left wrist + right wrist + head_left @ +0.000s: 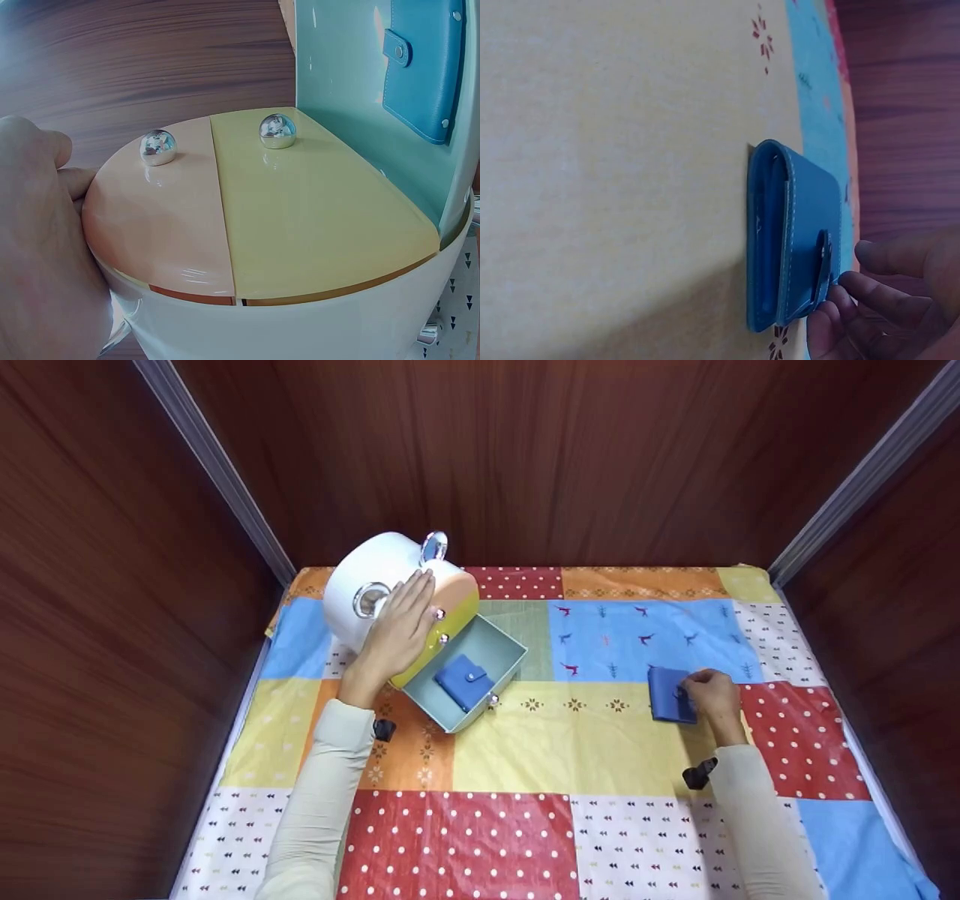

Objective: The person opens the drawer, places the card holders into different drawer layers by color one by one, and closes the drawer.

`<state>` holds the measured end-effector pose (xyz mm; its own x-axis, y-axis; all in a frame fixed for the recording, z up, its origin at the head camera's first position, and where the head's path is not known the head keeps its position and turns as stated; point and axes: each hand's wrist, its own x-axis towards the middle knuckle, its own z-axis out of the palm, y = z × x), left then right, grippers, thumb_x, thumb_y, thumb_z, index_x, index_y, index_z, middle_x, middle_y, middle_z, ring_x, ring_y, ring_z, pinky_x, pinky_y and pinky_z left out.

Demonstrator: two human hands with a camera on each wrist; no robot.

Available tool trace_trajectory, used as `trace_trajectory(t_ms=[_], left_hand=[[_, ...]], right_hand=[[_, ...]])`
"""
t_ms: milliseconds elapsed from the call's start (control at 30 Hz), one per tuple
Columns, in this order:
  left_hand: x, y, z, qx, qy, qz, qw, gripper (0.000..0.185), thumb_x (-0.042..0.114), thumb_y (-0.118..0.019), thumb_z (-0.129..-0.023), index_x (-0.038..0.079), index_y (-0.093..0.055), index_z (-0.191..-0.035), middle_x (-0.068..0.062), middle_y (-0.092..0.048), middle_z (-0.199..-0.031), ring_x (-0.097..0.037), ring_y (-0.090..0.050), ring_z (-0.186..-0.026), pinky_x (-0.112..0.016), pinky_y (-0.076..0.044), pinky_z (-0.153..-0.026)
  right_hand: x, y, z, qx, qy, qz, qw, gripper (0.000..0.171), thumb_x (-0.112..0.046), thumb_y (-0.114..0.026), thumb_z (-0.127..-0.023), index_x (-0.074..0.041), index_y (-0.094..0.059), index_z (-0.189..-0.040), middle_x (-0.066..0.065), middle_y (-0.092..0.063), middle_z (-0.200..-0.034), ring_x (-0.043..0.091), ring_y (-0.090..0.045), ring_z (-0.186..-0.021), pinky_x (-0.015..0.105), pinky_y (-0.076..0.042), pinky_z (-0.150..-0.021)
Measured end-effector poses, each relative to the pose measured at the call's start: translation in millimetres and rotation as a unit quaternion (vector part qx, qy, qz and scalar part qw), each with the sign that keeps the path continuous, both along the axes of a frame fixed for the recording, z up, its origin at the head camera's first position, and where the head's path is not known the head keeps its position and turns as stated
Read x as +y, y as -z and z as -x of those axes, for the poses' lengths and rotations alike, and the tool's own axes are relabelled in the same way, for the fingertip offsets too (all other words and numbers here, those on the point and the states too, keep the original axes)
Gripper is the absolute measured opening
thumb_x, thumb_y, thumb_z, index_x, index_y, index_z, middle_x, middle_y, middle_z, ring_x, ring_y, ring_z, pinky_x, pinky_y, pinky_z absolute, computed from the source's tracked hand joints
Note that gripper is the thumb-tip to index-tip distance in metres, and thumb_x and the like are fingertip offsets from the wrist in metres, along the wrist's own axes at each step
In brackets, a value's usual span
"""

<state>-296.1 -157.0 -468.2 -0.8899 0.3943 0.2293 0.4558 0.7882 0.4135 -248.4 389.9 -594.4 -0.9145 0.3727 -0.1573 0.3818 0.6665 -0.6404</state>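
Note:
My left hand [397, 630] lies flat with straight fingers on a round white storage box [367, 577]; at the left of the left wrist view, my left hand [37, 247] touches its rim. The box has a peach front [165, 225] and a yellow front [315, 217], each with a chrome knob. Its teal drawer [510, 649] stands pulled out with a blue wallet [463, 681] inside, the same wallet [424, 67] seen in the left wrist view. My right hand [712, 694] pinches the right edge of a second blue wallet [667, 695] lying on the table. Its fingertips [847, 289] touch the snap tab of that wallet [810, 232].
A patchwork tablecloth [570, 750] covers the table. Dark wooden walls [570, 457] close in the back and both sides, with metal rails [217, 465] at the corners. The table's front corners lie at the bottom of the head view.

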Motion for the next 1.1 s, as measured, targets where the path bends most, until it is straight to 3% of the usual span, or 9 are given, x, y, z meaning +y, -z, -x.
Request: trace_trajectory(t_ms=[167, 367, 733, 1100], left_hand=[[0.1, 0.5, -0.1, 0.004, 0.0, 0.001, 1.0, 0.058, 0.03, -0.032, -0.117, 0.005, -0.025, -0.169, -0.008, -0.022, -0.179, -0.027, -0.014, -0.168, -0.044, -0.006, -0.139], [0.1, -0.2, -0.6, 0.008, 0.001, 0.0, 1.0, 0.058, 0.028, -0.033, -0.117, 0.005, -0.025, -0.169, -0.009, -0.022, -0.178, -0.027, -0.015, -0.168, -0.043, -0.006, -0.139], [1.4, -1.2, 0.0, 0.007, 0.0, -0.001, 1.0, 0.058, 0.028, -0.035, -0.117, 0.005, -0.024, -0.169, -0.01, -0.023, -0.178, -0.028, -0.016, -0.168, -0.043, -0.007, -0.139], [1.2, -1.2, -0.2, 0.012, -0.002, -0.001, 0.9999, 0.057, 0.027, -0.035, -0.116, 0.004, -0.026, -0.168, -0.011, -0.024, -0.178, -0.029, -0.017, -0.167, -0.044, -0.008, -0.139]], right_hand=[[1.3, 4.6, -2.7, -0.012, -0.002, -0.003, 1.0, 0.041, -0.026, -0.069, -0.098, 0.01, -0.069, -0.118, 0.024, -0.074, -0.105, 0.028, -0.067, -0.087, 0.026, -0.049, -0.063], [1.5, 7.0, -5.2, -0.046, -0.013, -0.01, 0.999, 0.051, -0.032, -0.068, -0.1, 0.014, -0.064, -0.122, 0.032, -0.069, -0.116, 0.039, -0.066, -0.101, 0.037, -0.054, -0.073], [1.6, 8.9, -4.9, -0.065, 0.003, 0.018, 0.998, 0.051, -0.032, -0.067, -0.101, 0.013, -0.062, -0.124, 0.025, -0.069, -0.11, 0.031, -0.065, -0.096, 0.028, -0.052, -0.066], [1.4, 10.4, -1.6, -0.077, 0.015, 0.032, 0.996, 0.052, -0.032, -0.068, -0.1, 0.014, -0.061, -0.124, 0.027, -0.068, -0.113, 0.03, -0.067, -0.096, 0.027, -0.056, -0.067]])
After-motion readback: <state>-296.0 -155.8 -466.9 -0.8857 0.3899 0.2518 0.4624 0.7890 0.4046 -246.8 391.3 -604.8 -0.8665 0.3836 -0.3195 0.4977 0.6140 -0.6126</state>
